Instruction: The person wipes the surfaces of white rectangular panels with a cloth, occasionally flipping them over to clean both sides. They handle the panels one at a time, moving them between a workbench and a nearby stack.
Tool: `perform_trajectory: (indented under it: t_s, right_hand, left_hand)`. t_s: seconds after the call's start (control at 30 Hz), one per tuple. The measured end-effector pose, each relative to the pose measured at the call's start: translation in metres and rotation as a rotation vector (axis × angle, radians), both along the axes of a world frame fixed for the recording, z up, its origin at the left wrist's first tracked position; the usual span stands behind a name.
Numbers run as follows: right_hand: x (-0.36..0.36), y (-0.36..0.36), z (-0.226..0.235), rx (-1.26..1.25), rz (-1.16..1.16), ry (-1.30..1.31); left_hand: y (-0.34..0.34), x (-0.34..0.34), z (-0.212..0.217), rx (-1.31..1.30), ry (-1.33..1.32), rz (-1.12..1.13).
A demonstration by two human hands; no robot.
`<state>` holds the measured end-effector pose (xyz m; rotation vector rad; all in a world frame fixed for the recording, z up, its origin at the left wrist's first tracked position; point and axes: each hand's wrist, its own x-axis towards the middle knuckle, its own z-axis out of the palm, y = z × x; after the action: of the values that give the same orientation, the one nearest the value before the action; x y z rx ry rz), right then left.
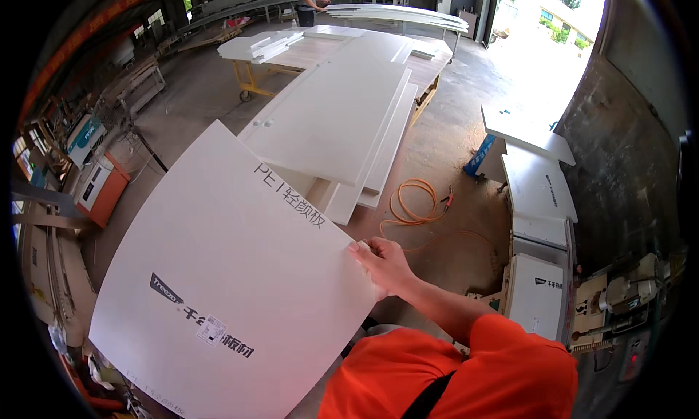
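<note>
Nearest the camera, an orange shirt [451,375] crossed by a black strap [429,397] is seen at the lower edge, and just in front of it a large white board [247,266] is held, its broad face turned toward the camera. The board is clamped in the right hand [382,262] close to its right-hand corner, with the thumb laid over the edge. The left hand cannot be seen, so its state cannot be told. Dark print is carried on the board's face, and a small white label [211,331] is stuck across part of it.

Beyond the board's upper edge, white panels [338,113] are piled in a long stack, partly covered by the board in this view. Further on, more panels are spread over a table [306,53] borne on yellow legs. To the right of the stack, an orange hose [415,200] is coiled on the floor, with a red nozzle [449,198] beside it. Further right, other white sheets [539,182] are laid in a row. On the left, an orange-and-white machine [102,190] is placed. At the back, another person [307,4] is seen beside a far pile of long white pieces [397,14].
</note>
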<state>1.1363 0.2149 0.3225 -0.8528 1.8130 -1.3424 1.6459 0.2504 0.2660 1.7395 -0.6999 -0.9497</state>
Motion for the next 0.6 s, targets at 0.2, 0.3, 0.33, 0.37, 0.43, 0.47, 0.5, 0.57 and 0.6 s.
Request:
perform_trajectory:
  t_s: [0.2, 0.3, 0.33, 0.37, 0.43, 0.47, 0.5, 0.57, 0.6]
  right_hand:
    - [-0.045, 0.075, -0.017, -0.01, -0.324, -0.08]
    - [-0.043, 0.118, -0.019, 0.002, -0.453, -0.194]
    - [-0.042, 0.131, -0.013, -0.013, -0.479, -0.247]
    - [-0.038, 0.143, 0.004, -0.03, -0.498, -0.302]
    - [-0.035, 0.164, 0.008, -0.065, -0.558, -0.324]
    - [-0.038, 0.17, 0.002, -0.086, -0.584, -0.289]
    - [-0.04, 0.176, -0.007, -0.105, -0.608, -0.254]
    - [-0.045, 0.185, -0.02, -0.142, -0.651, -0.256]
    - [-0.048, 0.188, -0.008, -0.144, -0.648, -0.281]
  left_hand:
    - [-0.059, -0.02, 0.008, -0.018, 0.026, -0.229]
    - [-0.086, -0.027, 0.017, -0.015, 0.02, -0.318]
    - [-0.096, -0.031, 0.021, -0.016, 0.011, -0.353]
    - [-0.105, -0.033, 0.027, -0.022, 0.004, -0.38]
    - [-0.128, -0.034, 0.034, -0.03, -0.026, -0.461]
    - [-0.141, -0.038, 0.038, -0.058, -0.075, -0.518]
    - [-0.154, -0.045, 0.041, -0.112, -0.159, -0.596]
    - [-0.176, -0.065, 0.044, -0.366, -0.6, -0.77]
    - [-0.188, -0.078, 0.048, -0.502, -0.818, -0.83]
